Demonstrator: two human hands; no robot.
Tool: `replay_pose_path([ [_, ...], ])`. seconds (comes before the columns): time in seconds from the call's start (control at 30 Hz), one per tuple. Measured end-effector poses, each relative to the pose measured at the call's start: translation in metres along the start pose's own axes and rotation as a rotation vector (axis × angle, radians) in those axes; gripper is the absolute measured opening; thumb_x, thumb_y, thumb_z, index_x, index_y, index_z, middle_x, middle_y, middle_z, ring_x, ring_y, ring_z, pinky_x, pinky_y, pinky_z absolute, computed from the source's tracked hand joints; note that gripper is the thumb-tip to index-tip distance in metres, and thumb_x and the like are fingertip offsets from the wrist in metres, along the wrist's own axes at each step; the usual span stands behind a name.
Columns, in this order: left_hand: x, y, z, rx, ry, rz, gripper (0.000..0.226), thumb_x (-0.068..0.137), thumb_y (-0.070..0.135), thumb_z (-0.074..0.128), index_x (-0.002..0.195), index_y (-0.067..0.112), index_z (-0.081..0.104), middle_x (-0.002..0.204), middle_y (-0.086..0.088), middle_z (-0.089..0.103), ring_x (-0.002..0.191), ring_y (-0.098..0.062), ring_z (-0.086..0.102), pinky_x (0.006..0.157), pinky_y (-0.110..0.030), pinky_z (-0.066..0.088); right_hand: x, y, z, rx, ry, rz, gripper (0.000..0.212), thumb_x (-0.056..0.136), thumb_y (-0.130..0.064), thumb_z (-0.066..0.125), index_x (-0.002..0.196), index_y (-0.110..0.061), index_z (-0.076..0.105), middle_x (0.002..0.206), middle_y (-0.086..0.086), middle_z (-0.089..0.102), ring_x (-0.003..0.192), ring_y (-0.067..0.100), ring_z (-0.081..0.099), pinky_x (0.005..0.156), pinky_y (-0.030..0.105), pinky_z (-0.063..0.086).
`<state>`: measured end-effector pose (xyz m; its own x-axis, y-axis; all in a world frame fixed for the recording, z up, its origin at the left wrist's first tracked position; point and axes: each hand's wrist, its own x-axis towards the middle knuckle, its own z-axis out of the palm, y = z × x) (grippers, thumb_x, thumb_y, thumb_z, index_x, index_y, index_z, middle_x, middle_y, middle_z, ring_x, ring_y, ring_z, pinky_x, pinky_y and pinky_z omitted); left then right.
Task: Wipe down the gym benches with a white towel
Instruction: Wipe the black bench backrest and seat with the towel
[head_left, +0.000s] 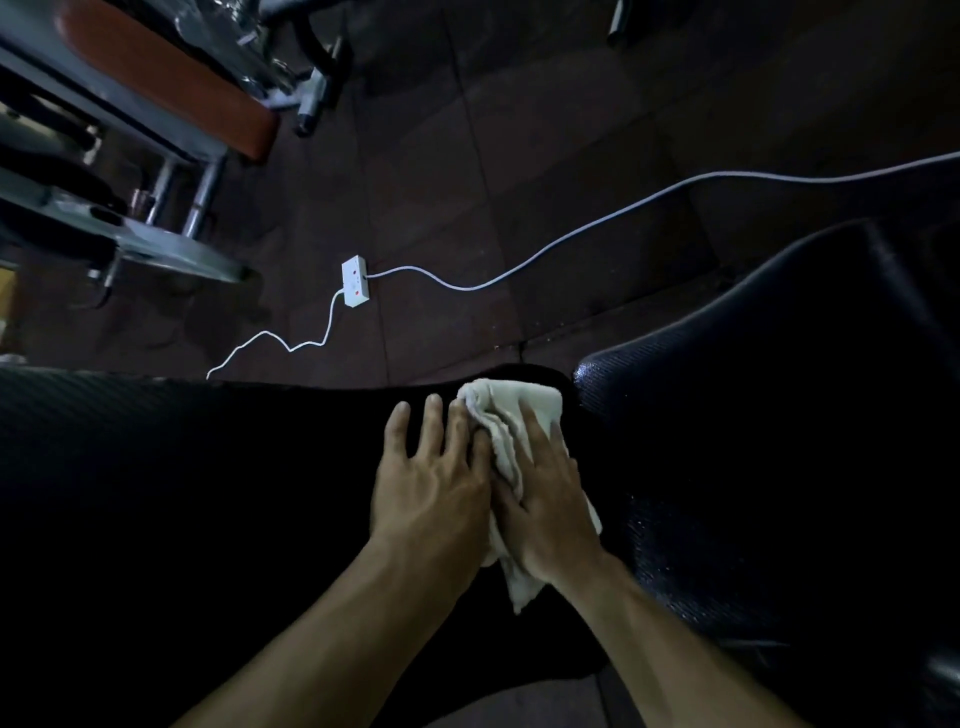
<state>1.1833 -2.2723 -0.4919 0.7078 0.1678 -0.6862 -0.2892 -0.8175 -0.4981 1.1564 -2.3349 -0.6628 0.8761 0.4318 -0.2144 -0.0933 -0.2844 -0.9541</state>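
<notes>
While both hands are pressing flat, the crumpled white cloth towel is lying on the black textured padded bench, near its 12 o'clock edge. Right hand, fingers straight, is covering the towel; left hand, fingers spread, is touching its 9 o'clock side. Mid-wipe, probably. Next move likely calls for sliding toward the unwiped 9 o'clock stretch.

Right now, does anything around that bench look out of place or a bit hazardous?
Yes. A white power strip lies loose on the dark tiled floor, its white cables snaking across the walkway: a possible trip hazard. On the black padded bench, both hands press the crumpled white towel normally.
</notes>
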Motion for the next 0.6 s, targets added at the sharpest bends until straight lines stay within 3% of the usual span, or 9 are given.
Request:
replay_pose_path([
  [0.13,0.006,-0.002,0.003,0.029,-0.029,0.018,0.107,0.089,0.067,0.052,0.158,0.015,-0.012,0.165,-0.014,-0.017,0.151,-0.034,-0.017,0.118,-0.057,-0.009,0.063,0.018,-0.009,0.038,0.080,0.137,0.076,0.093,-0.071,0.031,0.160,-0.036,0.022,0.168,-0.006,0.021,0.154,0.032,0.021,0.121,0.054,0.025],
  [0.23,0.007,-0.003,0.004,0.054,-0.049,0.026,0.107,0.089,0.070,0.050,0.158,0.016,-0.011,0.164,-0.013,-0.019,0.151,-0.033,-0.019,0.118,-0.056,-0.009,0.076,0.022,-0.007,0.070,0.094,0.187,0.075,0.098,-0.059,0.039,0.162,-0.023,0.022,0.168,0.002,0.024,0.154,0.034,0.020,0.125,0.048,0.018],
  [0.4,-0.001,0.001,0.002,0.033,-0.071,0.011,0.106,0.089,0.069,0.048,0.158,0.012,-0.010,0.164,-0.015,-0.021,0.150,-0.034,-0.021,0.118,-0.056,-0.009,-0.009,0.013,0.005,0.134,0.024,0.116,0.066,0.099,-0.060,0.031,0.159,-0.041,0.010,0.171,-0.010,0.005,0.158,0.019,-0.004,0.128,0.044,0.005],
  [0.5,-0.022,0.007,0.003,0.041,-0.103,0.019,0.110,0.089,0.073,0.043,0.155,0.009,-0.018,0.161,-0.017,-0.028,0.149,-0.035,-0.025,0.118,-0.056,-0.011,-0.043,0.033,0.017,0.051,-0.009,0.075,0.069,0.098,-0.063,0.026,0.161,-0.039,0.018,0.171,-0.012,0.006,0.158,0.016,-0.003,0.127,0.048,0.007],
  [0.6,-0.042,0.022,0.012,0.076,-0.149,0.073,0.113,0.087,0.078,0.041,0.154,0.011,-0.020,0.159,-0.016,-0.032,0.146,-0.037,-0.029,0.116,-0.058,-0.013,-0.038,0.037,0.014,0.063,0.012,0.181,0.074,0.095,-0.066,0.024,0.162,-0.034,0.021,0.170,-0.011,0.011,0.158,0.018,0.003,0.127,0.051,0.009],
])
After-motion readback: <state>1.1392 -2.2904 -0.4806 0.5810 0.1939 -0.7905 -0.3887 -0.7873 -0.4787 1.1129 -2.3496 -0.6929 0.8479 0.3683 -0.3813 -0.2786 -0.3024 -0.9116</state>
